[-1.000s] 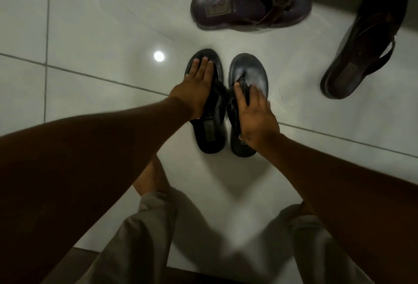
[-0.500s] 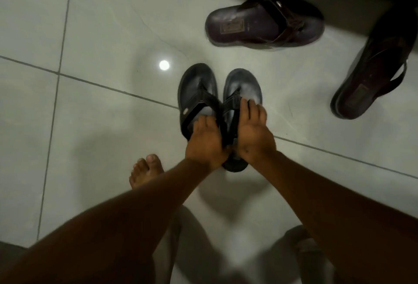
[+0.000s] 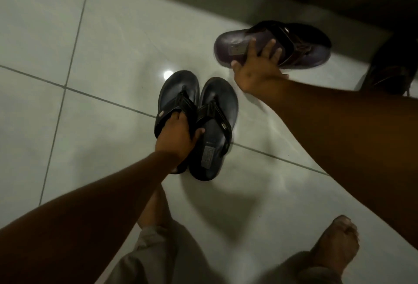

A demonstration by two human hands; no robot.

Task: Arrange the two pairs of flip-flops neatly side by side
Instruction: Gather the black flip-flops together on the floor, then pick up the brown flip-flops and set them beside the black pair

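Dimly Lit Floor, Two Pairs of Flip-Flops, Both Hands at Work

Underfoot, the pale tiled floor [image 3: 101, 46] fills most of the view, crossed by dark grout lines and carrying one small bright reflection of a lamp. Its far edge sinks into a black shadow where nothing can be made out. The person's two forearms cut in from the bottom left and the right edge, and light trousers [image 3: 158, 259] and two bare feet show at the bottom, partly cropped.

Next in size, the black flip-flops [image 3: 217, 103] lie as a pair at the centre, side by side and touching along their inner edges, toes pointing away from the camera. The left hand [image 3: 176, 139] is closed on the strap of the left one, fingers hooked under it, with the thumb reaching onto the strap of its neighbour; the heel of that left sandal is hidden by the wrist.

Farther off, a brown flip-flop [image 3: 316, 53] lies crosswise, toe to the right, blurred by motion. The right hand [image 3: 257, 66] is spread over its heel end, fingers splayed on the footbed and thumb at the near edge; whether it grips or only presses cannot be told.

At the right edge, the second brown flip-flop [image 3: 389, 73] is mostly lost in darkness and partly covered by the right arm.
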